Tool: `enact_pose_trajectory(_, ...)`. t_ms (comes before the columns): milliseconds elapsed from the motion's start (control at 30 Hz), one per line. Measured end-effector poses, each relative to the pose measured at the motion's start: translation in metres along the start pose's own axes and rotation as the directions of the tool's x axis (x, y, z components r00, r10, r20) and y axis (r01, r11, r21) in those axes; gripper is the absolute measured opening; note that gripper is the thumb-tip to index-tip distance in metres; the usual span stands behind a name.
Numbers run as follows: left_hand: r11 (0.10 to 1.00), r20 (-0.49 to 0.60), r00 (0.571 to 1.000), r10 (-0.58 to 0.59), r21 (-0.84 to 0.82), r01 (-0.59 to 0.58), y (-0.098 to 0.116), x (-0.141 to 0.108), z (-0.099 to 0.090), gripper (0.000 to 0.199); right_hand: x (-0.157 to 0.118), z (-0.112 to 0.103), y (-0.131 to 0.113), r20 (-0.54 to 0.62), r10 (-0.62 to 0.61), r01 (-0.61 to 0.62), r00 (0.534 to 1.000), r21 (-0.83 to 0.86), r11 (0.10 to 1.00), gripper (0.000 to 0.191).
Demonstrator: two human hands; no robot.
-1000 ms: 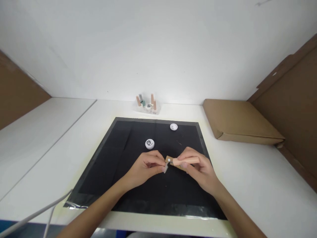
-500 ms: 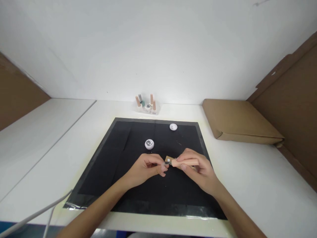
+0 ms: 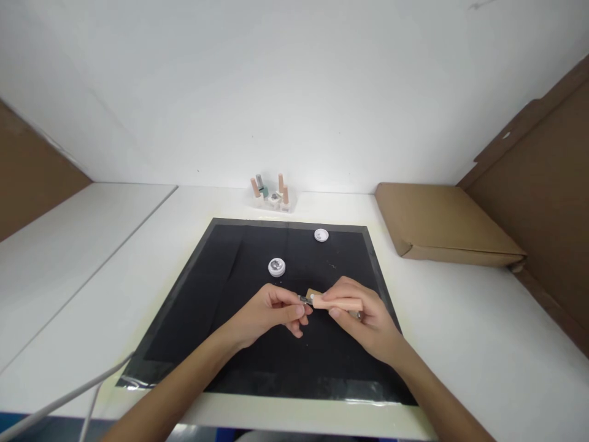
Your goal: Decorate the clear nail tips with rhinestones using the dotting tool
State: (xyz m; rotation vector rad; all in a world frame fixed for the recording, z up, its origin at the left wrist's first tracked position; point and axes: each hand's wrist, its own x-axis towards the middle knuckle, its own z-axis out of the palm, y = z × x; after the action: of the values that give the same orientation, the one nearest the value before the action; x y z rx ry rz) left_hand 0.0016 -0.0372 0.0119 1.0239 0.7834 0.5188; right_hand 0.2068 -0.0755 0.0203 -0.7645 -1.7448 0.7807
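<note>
My right hand is closed around the peach handle of a nail polish brush, which lies nearly level and points left. The brush's dark tip meets a small, shiny, see-through piece that looks like a false nail. My left hand pinches this piece between thumb and forefinger, its other fingers curled below. Behind the brush, partly hidden by my right hand, is a small tan piece with a white dot. Both hands are over the black mat.
A round white pot with silvery contents sits beyond my left hand; its white lid lies farther back. A clear tray with several polish bottles stands by the wall. A flat cardboard box is at right, a white cable at left.
The brush and my right hand have shifted slightly left, and the brush tip is now closer to my left fingertips. My left lower fingers have dropped a little.
</note>
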Motion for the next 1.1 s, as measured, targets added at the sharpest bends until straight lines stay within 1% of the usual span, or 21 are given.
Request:
enact_pose_trajectory(200, 1.0, -0.002, 1.0, -0.005, -0.01, 0.005, -0.001, 0.0007, 0.0002, 0.031, -0.0005, -0.0007, 0.0026, -0.036, -0.045, 0.045, 0.998, 0.017, 0.999, 0.016)
enact_pose_trajectory(300, 1.0, -0.001, 1.0, -0.01, -0.015, 0.01, -0.001, 0.0006, -0.0001, 0.03, -0.0013, -0.0007, 0.0017, -0.052, -0.018, 0.018, 0.999, 0.007, 1.0, 0.014)
enact_pose_trajectory(400, 1.0, 0.005, 1.0, -0.019, -0.012, 0.019, -0.0005, 0.0004, -0.0001, 0.03, -0.0008, 0.0001, -0.0004, -0.038, 0.013, -0.013, 0.999, -0.007, 1.0, 0.017)
enact_pose_trajectory(500, 1.0, 0.006, 1.0, -0.021, -0.01, 0.021, -0.0004, 0.0008, 0.0001, 0.031, 0.0002, 0.0008, -0.0011, -0.013, 0.013, -0.013, 1.0, -0.005, 1.0, 0.018)
enact_pose_trajectory(633, 1.0, 0.005, 1.0, -0.022, -0.009, 0.022, -0.0021, 0.0011, -0.0007, 0.033, 0.0002, 0.0001, -0.0008, -0.032, 0.012, -0.012, 0.999, 0.002, 1.0, 0.014)
enact_pose_trajectory(767, 1.0, 0.003, 1.0, -0.029, -0.008, 0.029, -0.003, 0.0005, -0.0027, 0.034, -0.0004, -0.0003, -0.0015, -0.049, 0.012, -0.011, 0.999, 0.004, 1.0, 0.013)
enact_pose_trajectory(867, 0.999, 0.0, 0.999, -0.035, -0.004, 0.035, -0.0024, 0.0003, -0.0031, 0.034, -0.0004, 0.0004, -0.002, -0.029, 0.028, -0.028, 0.999, 0.008, 1.0, 0.016)
enact_pose_trajectory(967, 0.999, -0.001, 0.999, -0.035, 0.0, 0.035, -0.0024, 0.0004, -0.0022, 0.033, -0.0006, 0.0002, -0.0012, -0.006, 0.026, -0.026, 1.0, 0.027, 0.999, 0.014)
enact_pose_trajectory(1100, 0.999, 0.002, 0.999, -0.036, -0.004, 0.036, -0.0037, 0.0002, -0.0024, 0.033, -0.0024, -0.0018, 0.0005, -0.022, 0.019, -0.018, 1.0, 0.041, 0.999, 0.014)
